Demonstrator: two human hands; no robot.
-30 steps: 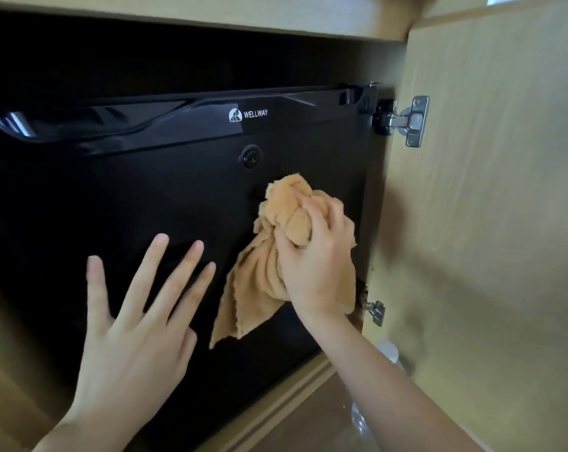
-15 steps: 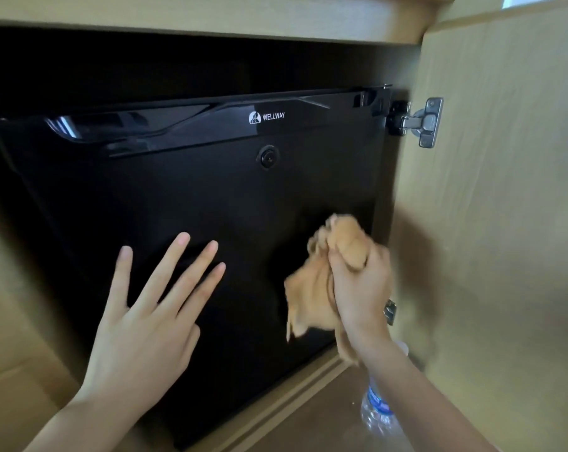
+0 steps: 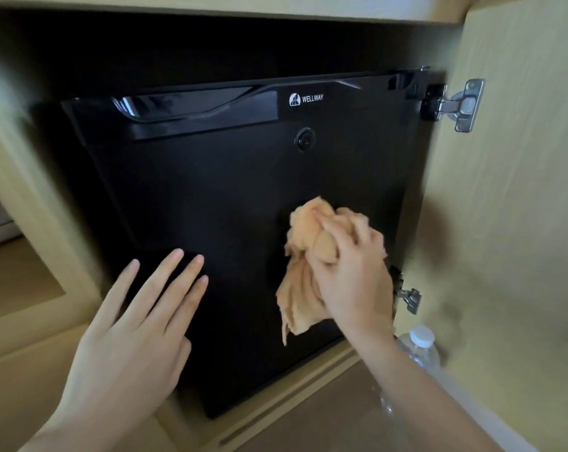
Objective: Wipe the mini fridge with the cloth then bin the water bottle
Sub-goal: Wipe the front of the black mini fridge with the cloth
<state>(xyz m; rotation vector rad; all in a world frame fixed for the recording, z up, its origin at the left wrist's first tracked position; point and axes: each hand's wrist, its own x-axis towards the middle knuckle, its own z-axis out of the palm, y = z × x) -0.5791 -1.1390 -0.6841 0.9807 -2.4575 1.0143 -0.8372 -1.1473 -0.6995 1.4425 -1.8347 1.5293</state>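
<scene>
- Since the frame half a second earlier, the right hand [image 3: 351, 275] had carried the cloth [image 3: 303, 265] up and inward from the lower right corner of the mini fridge [image 3: 230, 203] door toward its lower middle; the left hand [image 3: 129, 340] had kept roughly its place.
- I judged the wiping step to be in progress, with the door's upper and left areas yet to be covered.
- The left hand lay flat against the lower left of the door, probably to brace the door and steady my reach while the other hand scrubbed.
- Left grip: fingers spread and extended, holding nothing, fingertips touching the black panel.
- Right grip: fingers curled and pressed together around the bunched cloth, pushing it onto the door; a loose tail of cloth hung below the hand.
- The water bottle [image 3: 419, 350] stood upright on the floor just beside the open cabinet door [image 3: 520, 223], below the lower hinge [image 3: 409, 298], partly hidden behind the right forearm. It was untouched; I judged binning to come after the wipe.
</scene>
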